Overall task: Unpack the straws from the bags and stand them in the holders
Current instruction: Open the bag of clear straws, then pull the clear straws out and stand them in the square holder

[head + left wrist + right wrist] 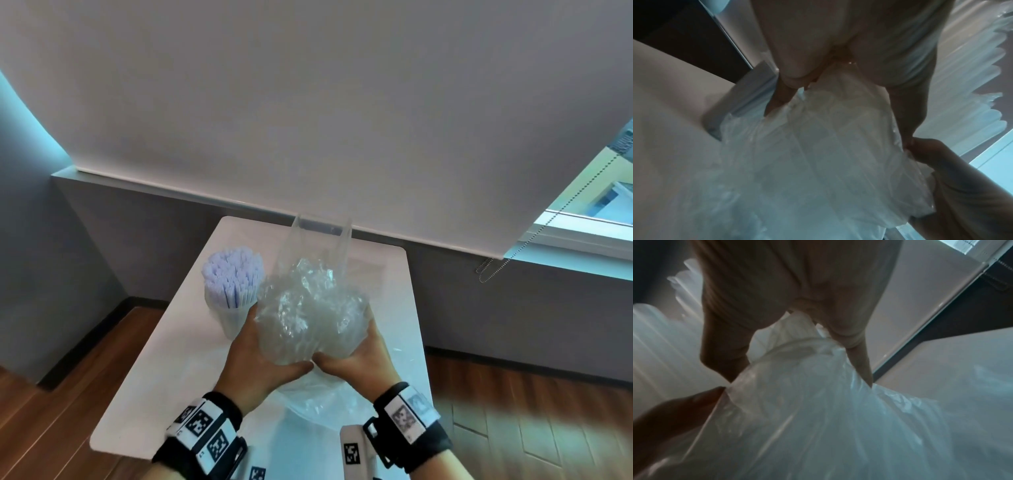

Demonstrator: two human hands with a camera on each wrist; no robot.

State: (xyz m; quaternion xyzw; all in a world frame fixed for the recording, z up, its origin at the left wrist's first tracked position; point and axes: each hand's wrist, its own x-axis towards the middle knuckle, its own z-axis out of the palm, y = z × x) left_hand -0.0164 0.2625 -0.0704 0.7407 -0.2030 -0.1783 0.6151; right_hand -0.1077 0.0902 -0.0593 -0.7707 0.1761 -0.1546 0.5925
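A crumpled clear plastic bag (pixel 308 315) is bunched up over the middle of the white table (pixel 394 308). My left hand (pixel 263 356) grips its left side and my right hand (pixel 356 353) grips its right side, with the thumbs meeting at the front. The left wrist view shows my left hand (pixel 818 48) with fingers dug into the bag (pixel 818 154). In the right wrist view, my right hand (pixel 797 288) holds the bag (pixel 838 410) the same way. A clear holder (pixel 233 318) packed with white wrapped straws (pixel 233 277) stands just left of my left hand. What the bag holds is hidden.
A second flat clear bag (pixel 318 407) lies on the table under my wrists. The table is small, with wood floor (pixel 68 394) on both sides. A grey wall and a drawn roller blind (pixel 308 102) rise behind it.
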